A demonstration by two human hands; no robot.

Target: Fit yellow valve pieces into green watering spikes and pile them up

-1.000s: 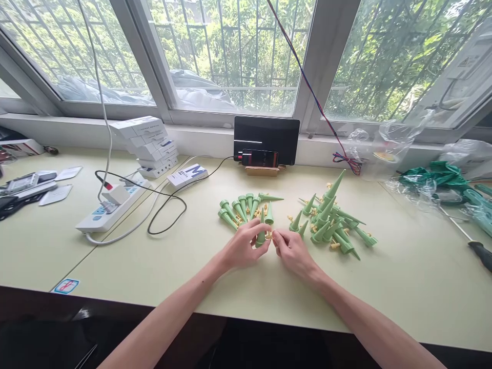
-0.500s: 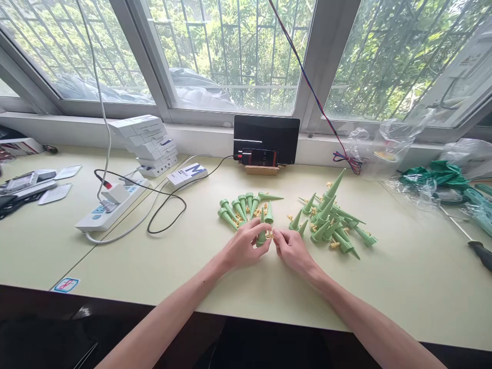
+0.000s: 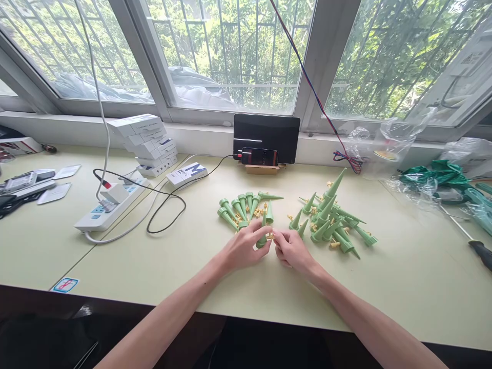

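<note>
My left hand [image 3: 246,245] is closed around a green plastic watering spike [image 3: 263,237], which points tip up just above the table. Close against it, my right hand [image 3: 292,250] pinches a small yellow valve [image 3: 270,236] at the spike's side; the fingertips partly cover it. Beyond my left hand lie several green spikes [image 3: 239,207] in a loose fan, with small yellow valves [image 3: 265,206] among them. To the right of my right hand is a heap of green spikes [image 3: 326,218], several with yellow valves fitted.
A phone [image 3: 260,157] leans on a cardboard stand before a black tablet [image 3: 266,136]. A power strip [image 3: 113,205], cables, stacked white boxes [image 3: 148,143] and a white box [image 3: 187,175] stand left. A screwdriver [image 3: 480,251] and plastic bags [image 3: 417,187] lie right.
Both hands stay in nearly the same place. My right fingers have shifted slightly around the yellow valve, and the spike in my left hand has moved a little.
</note>
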